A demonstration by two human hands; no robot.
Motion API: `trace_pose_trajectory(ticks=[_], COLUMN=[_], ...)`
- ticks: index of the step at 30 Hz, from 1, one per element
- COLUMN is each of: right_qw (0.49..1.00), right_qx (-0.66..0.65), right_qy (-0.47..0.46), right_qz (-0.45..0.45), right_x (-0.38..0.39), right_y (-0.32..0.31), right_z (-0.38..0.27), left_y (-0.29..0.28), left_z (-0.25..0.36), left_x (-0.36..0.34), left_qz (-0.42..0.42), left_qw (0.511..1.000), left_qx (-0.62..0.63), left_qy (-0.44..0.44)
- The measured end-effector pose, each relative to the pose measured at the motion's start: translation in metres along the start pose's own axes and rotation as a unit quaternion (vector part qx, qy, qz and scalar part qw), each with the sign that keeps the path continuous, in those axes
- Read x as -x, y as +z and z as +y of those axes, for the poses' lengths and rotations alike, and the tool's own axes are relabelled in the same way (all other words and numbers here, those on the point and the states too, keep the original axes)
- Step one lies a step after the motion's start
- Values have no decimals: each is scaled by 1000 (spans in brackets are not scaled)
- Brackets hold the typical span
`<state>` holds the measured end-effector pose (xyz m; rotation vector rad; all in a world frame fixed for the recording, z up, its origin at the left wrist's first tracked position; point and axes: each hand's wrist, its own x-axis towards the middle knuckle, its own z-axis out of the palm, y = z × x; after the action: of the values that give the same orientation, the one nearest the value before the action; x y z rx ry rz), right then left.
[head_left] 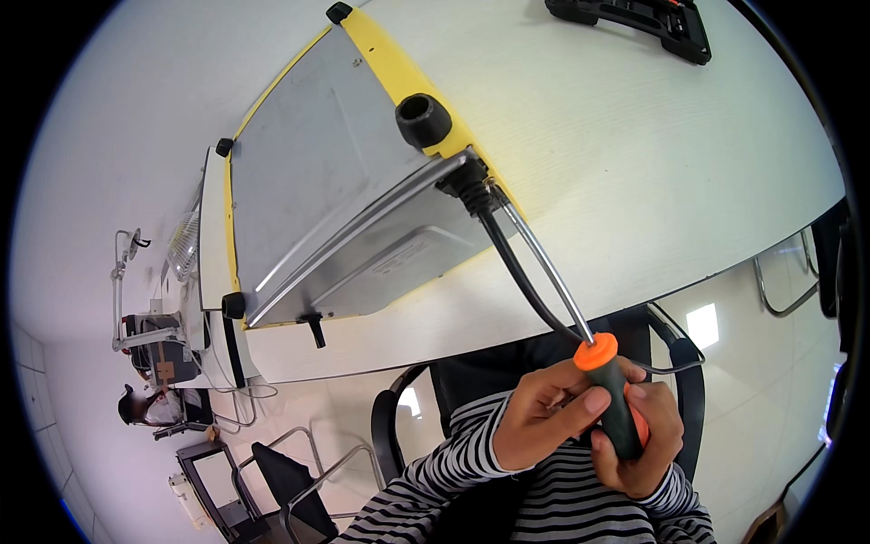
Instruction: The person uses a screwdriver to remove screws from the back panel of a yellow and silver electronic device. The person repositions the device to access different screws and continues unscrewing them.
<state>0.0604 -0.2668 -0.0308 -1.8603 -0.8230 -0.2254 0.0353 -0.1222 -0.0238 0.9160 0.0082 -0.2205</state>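
The screwdriver (580,324) is extending away from the person, its long axis slanting up and left from the grip to the near corner of a yellow-edged grey metal housing (326,127). Its tip is ending beside the black power cord (506,257); whether it is seated cannot be told. The left hand (550,412) is pinching the green-and-orange handle and sitting nearer the shaft; the right hand (660,431) is closing around the handle's lower part. The housing is resting tipped on the white table (634,181), its black feet showing. Beyond, a black tool case (684,45) is lying partly outside the view, its contents indistinct.
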Motion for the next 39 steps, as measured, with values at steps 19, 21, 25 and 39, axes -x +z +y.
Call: trace_pose_trajectory(ticks=[19, 21, 25, 39], right_qw=[969, 984, 984, 994], right_qx=[226, 155, -136, -76], right_qy=[-88, -79, 112, 75], right_qz=[39, 27, -21, -9], right_x=[-4, -1, -3, 3], right_y=[2, 0, -5, -2], right_z=[5, 12, 6, 4], left_y=[2, 2, 3, -3], left_z=[3, 3, 3, 1], left_x=[-7, -7, -5, -8], left_qz=[14, 32, 64, 12], left_qw=[1000, 997, 995, 1000], left_qx=[-21, -70, -65, -4], left_qy=[3, -3, -34, 2])
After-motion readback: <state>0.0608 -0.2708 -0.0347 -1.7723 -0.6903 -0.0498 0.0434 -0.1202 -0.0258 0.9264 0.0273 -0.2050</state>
